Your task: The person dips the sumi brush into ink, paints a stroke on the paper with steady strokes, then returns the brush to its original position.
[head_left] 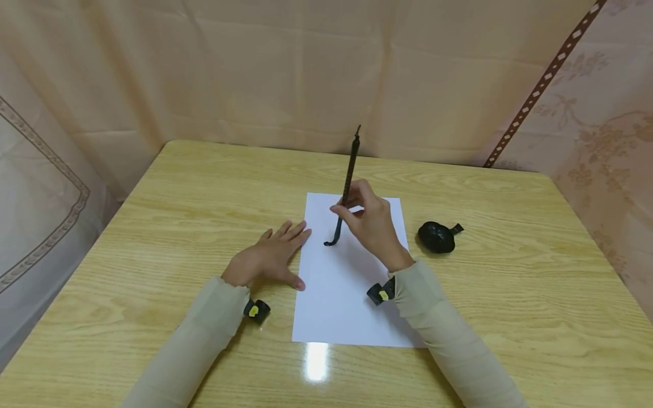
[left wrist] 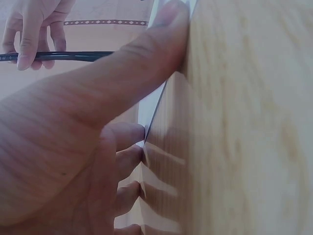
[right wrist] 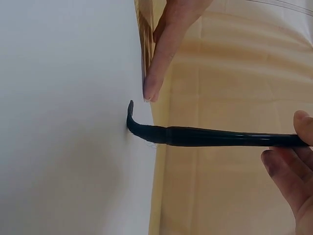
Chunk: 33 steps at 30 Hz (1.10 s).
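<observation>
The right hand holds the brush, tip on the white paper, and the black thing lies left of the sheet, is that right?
Not quite: the head view shows the black thing right of the white paper. The right hand does hold the brush.

A person's left grip (head_left: 271, 255) lies palm down, fingers spread; the right grip (head_left: 374, 222), raised, pinches between thumb and fingers.

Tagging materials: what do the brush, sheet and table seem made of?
Brush: glossy dark handle, perhaps plastic or lacquered wood, given its highlights; bristles of hair or fibre, bent at the tip. Sheet: probably paper, thin, white, matte. Table: wood or wood-look laminate, grained, its gloss mirroring light.
</observation>
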### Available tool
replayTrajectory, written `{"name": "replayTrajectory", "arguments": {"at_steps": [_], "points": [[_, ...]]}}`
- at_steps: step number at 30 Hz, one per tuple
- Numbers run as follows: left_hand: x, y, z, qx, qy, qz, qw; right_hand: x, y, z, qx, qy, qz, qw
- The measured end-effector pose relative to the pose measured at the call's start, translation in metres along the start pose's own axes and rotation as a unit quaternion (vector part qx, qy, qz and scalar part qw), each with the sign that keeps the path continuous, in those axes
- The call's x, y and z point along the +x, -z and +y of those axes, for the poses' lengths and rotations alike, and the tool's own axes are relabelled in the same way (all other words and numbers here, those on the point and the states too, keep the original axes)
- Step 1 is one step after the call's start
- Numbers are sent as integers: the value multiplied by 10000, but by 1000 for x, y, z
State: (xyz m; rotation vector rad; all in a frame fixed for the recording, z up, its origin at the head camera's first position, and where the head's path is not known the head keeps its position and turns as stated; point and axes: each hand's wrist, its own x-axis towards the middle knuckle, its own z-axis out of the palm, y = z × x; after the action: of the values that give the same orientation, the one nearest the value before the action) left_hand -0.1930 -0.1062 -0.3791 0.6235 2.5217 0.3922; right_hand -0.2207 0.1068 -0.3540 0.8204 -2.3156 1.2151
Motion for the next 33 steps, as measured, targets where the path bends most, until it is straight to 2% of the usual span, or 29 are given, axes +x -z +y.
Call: {"name": "replayTrajectory", "arguments": {"at_steps": [33], "points": [[1, 0, -1, -10, 14, -22, 10000, -5, 9, 5, -87, -84, 211, 9997]]}}
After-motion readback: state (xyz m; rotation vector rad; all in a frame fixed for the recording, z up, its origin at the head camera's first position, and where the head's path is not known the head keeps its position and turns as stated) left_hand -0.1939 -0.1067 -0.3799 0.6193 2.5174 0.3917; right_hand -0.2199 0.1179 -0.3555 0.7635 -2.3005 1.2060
